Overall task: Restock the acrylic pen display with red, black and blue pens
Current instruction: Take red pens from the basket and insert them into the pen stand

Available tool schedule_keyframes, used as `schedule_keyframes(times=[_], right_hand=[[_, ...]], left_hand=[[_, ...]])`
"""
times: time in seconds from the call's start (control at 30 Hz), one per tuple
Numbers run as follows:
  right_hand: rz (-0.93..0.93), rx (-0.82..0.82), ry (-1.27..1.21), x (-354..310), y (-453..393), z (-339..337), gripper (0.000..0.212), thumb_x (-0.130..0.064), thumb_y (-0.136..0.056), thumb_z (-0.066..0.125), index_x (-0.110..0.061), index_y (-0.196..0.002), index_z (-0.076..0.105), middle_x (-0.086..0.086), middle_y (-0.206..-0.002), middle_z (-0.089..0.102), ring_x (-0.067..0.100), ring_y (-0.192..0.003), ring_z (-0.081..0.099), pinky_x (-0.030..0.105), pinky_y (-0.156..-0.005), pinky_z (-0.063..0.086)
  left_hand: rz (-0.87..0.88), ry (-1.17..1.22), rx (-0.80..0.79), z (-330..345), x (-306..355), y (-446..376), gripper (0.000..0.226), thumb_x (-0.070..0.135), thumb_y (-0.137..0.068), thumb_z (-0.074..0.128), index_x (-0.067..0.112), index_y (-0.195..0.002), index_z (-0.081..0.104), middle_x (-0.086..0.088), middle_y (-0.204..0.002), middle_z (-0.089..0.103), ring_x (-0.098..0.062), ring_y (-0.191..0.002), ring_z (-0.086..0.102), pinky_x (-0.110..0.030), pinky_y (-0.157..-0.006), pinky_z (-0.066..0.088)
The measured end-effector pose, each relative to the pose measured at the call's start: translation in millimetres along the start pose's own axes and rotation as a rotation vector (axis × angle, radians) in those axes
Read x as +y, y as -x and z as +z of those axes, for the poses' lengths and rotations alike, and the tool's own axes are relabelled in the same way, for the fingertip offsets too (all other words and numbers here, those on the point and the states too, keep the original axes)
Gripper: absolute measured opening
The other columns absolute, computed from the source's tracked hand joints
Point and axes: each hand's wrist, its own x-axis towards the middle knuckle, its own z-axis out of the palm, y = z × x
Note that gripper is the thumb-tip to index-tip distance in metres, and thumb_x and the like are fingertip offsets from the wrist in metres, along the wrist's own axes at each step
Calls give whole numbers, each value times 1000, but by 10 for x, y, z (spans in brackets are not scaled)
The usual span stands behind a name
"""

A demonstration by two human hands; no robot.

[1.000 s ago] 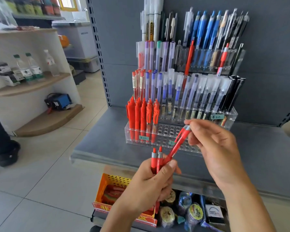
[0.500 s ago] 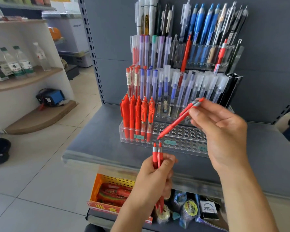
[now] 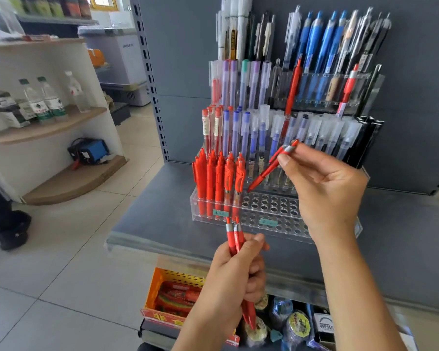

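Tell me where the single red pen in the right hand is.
The single red pen slants tip-down from the right hand, centre of the head view, just right of the standing red pens, above empty holes.

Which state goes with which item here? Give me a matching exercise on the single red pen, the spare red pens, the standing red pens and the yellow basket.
Items:
1. single red pen
2. spare red pens
3. standing red pens
4. yellow basket

States:
A. upright in the acrylic display, front row, left end
B. bunched in the left hand
C. below the grey shelf
D. slanted tip-down in the right hand, over empty holes

Pairs: 1-D, 2-B, 3-A, 4-C
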Motion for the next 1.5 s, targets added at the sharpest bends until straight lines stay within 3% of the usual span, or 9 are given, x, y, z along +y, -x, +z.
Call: schedule_keyframes(times=[0.23,0.4,0.53,0.87,1.03,1.17,1.3,1.4,1.5], right_hand=[[-43,-36,113,77,-13,58,35,-5,-82,82,-9,-114,71,-30,-87,73,1,-85,75,15,-78,58],[-81,-92,228,113,3,128,31,-10,-85,81,-15,-114,71,-17,-94,73,-2,-84,74,13,-77,57],[-60,-172,345,161,48,200,29,-12,-86,80,-11,-115,74,-22,-91,70,-10,-80,71,8,-74,54],[9,-190,524,192,98,287,31,-17,-88,79,-14,-119,74,-14,-91,74,-13,-79,68,7,-74,54],[54,-215,524,177,122,306,28,-13,-89,77,-15,-118,75,-25,-81,66,-14,-76,67,5,-73,52],[107,-300,579,79,92,204,22,-15,-88,77,-21,-109,79,-29,-79,66,-13,-78,67,6,-74,53],[284,-488,619,-131,96,19,5,-27,-88,78,-31,-84,77,-14,-70,73,-4,-72,69,25,-74,59],[417,-704,498,-362,120,-95,12,-42,-84,78,-30,-84,79,-11,-78,76,5,-76,72,35,-81,61],[387,-850,550,-475,142,-163,27,-58,-74,79,-37,-90,79,-19,-85,75,2,-81,69,28,-77,58]], left_hand=[[-38,-17,1,-8,6,5,20,25,-98,60,7,-92,60,0,-62,32,-11,-45,21,-21,-39,17],[-39,5,-5,-23,34,6,18,25,-98,61,7,-95,60,-1,-62,33,-10,-45,21,-21,-39,17],[-36,7,-5,-26,40,10,17,23,-99,58,7,-94,58,0,-62,33,-9,-43,22,-20,-38,18],[-24,-17,-5,-54,46,10,16,23,-101,56,8,-95,58,0,-61,33,-8,-43,23,-20,-40,17],[-3,-23,-12,-50,37,-5,16,23,-102,56,8,-96,58,0,-62,33,-8,-43,23,-19,-38,18],[-2,-49,-29,-47,50,-2,16,23,-102,56,8,-96,58,0,-62,33,-10,-45,22,-21,-41,16],[21,-89,-26,-48,57,10,18,24,-101,57,7,-95,58,-1,-63,31,-11,-47,21,-25,-44,13],[103,-128,-18,-44,85,31,21,28,-96,60,7,-93,59,-3,-65,26,-11,-48,21,-25,-43,14],[148,-207,-32,-30,117,54,29,35,-94,58,9,-82,52,-10,-69,20,-13,-49,19,-26,-45,15]])
